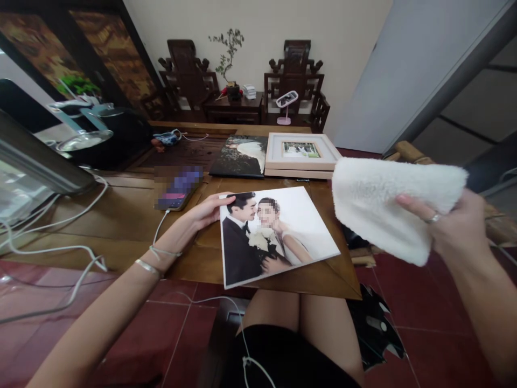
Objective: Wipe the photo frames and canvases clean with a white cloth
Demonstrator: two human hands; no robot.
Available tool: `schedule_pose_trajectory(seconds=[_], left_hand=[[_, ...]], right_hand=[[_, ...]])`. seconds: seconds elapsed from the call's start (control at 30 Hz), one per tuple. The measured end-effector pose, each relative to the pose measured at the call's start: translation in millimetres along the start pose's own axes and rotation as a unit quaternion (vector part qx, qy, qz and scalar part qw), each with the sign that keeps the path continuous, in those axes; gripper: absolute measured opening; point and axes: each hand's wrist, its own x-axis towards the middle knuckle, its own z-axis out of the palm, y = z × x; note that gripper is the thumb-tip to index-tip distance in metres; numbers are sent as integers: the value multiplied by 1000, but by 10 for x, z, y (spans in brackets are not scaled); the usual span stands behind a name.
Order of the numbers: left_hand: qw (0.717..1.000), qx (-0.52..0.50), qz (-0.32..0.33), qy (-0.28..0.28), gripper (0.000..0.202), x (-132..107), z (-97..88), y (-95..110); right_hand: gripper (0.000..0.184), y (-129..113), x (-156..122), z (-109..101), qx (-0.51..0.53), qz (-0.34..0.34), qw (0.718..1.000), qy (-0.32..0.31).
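A large wedding photo print (291,226) lies flat at the near edge of a low wooden table (121,215), showing a couple in dark suit and white dress. My left hand (208,210) rests on the print's upper left corner, fingers curled over its edge. My right hand (456,226), with a ring on one finger, is raised to the right of the print and grips a folded white fluffy cloth (391,205) that hangs above the table's right corner.
Behind the print lie a dark photo panel (240,156) and a pale framed picture (301,153). A phone (177,188) on a white charging cable sits left of them. Carved wooden chairs (186,75) stand against the far wall. Cables trail at left.
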Motion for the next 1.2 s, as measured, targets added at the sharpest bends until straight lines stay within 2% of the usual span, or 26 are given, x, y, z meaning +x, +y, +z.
schedule_pose_trajectory(seconds=[0.07, 0.17, 0.27, 0.3, 0.43, 0.53, 0.63, 0.73, 0.77, 0.83, 0.9, 1.0, 1.1, 1.2], left_hand=[[1000, -6, -16, 9, 12, 64, 81, 43], [999, 0, -29, 37, 15, 131, 185, 91], [997, 28, -5, 76, 28, 157, 267, 81], [996, 37, 12, 80, 32, 157, 292, 61], [987, 104, 95, 72, 46, 156, 361, -53], [959, 229, 135, 94, 45, 183, 339, -96], [899, 379, 173, 136, 43, 185, 295, -112], [840, 443, 244, 197, 54, 85, 317, -202], [828, 451, 266, 200, 59, 28, 345, -254], [796, 498, 306, 159, 65, -97, 416, -368], [764, 539, 329, 129, 55, -202, 482, -462], [752, 555, 346, 81, 45, -263, 518, -513], [766, 540, 345, 46, 46, -242, 483, -487], [779, 525, 342, 38, 47, -218, 443, -467]], right_hand=[[38, 6, 36, -82, -103, -79, 992, -4], [30, 46, 64, -165, -246, -226, 943, -13], [16, 67, -16, -125, -273, -310, 907, -86], [14, 68, -80, -74, -269, -324, 899, -123], [27, 76, -479, 272, -248, -378, 849, -274], [19, 78, -769, 530, -259, -401, 814, -331], [12, 36, -939, 646, -273, -408, 806, -331], [6, -34, -1026, 649, -269, -422, 806, -317], [6, -52, -1047, 642, -267, -426, 806, -312], [5, -69, -1081, 634, -263, -431, 807, -307], [6, -59, -1096, 634, -255, -433, 809, -305], [13, -18, -1057, 641, -249, -423, 812, -316], [28, 30, -915, 668, -252, -412, 810, -332], [42, 66, -652, 764, -262, -404, 807, -342]])
